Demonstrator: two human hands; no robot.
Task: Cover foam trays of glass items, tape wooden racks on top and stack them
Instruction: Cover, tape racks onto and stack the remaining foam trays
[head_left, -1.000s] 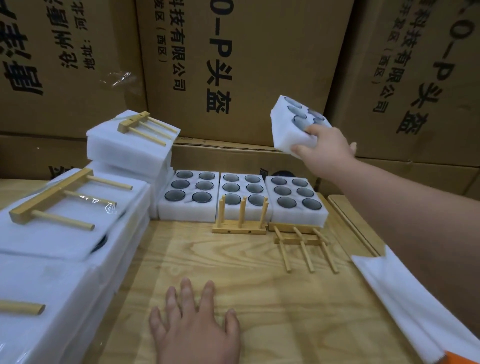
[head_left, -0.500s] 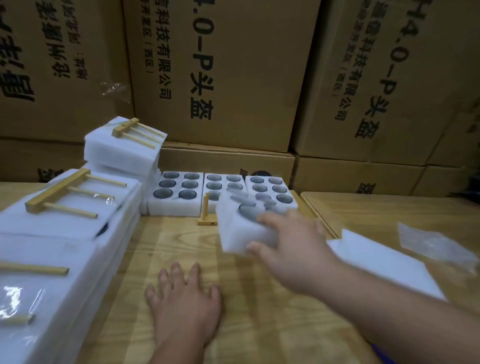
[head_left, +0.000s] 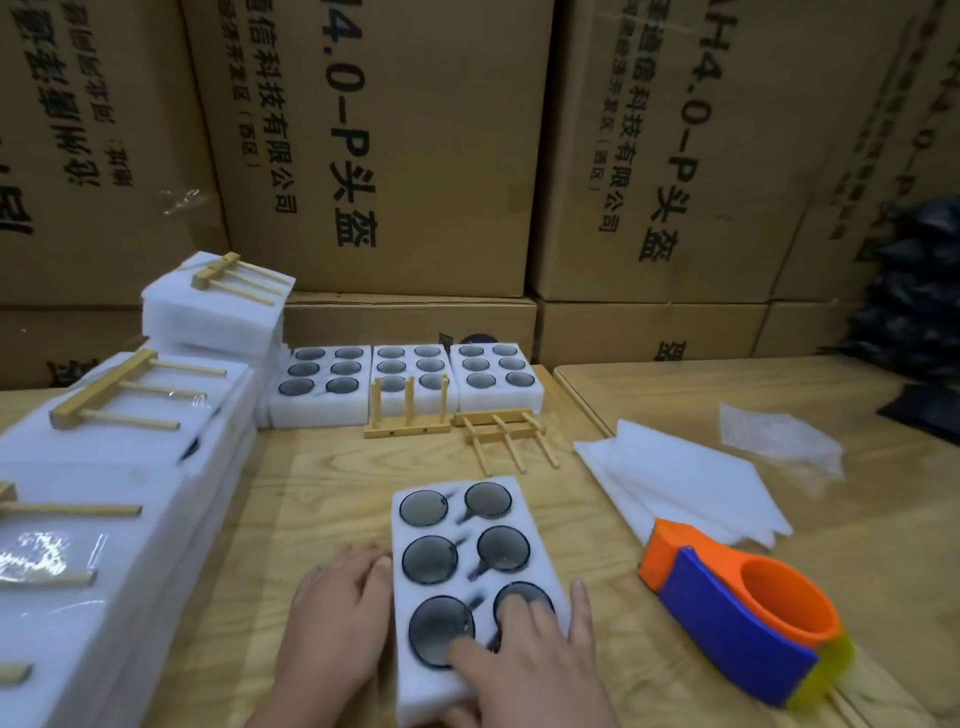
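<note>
Tray (head_left: 470, 587) had come down from mid-air onto the worktop (head_left: 322, 499), uncovered. My right hand (head_left: 524, 670) lay flat on it, grip released; left hand (head_left: 337, 618) flat alongside. Foam sheet (head_left: 680, 488) next, I judged.

stacked cardboard boxes (head_left: 379, 150) (black printed lettering), wooden table (head_left: 322, 467), dark bags (head_left: 914, 291)

Foam tray (head_left: 470, 582) of glass items (head_left: 430, 559): on the counter (head_left: 322, 483), at its near edge, middle. Left hand (head_left: 337, 623) against the tray's left side; right hand (head_left: 524, 660) on its near end. Tape dispenser (head_left: 737, 613): right of the tray. Foam sheets (head_left: 680, 483): behind the dispenser. Two wooden racks (head_left: 408, 415): behind the tray, before three open trays (head_left: 405, 382) at the far edge. Covered stacks (head_left: 104, 493): along the left edge.
</note>
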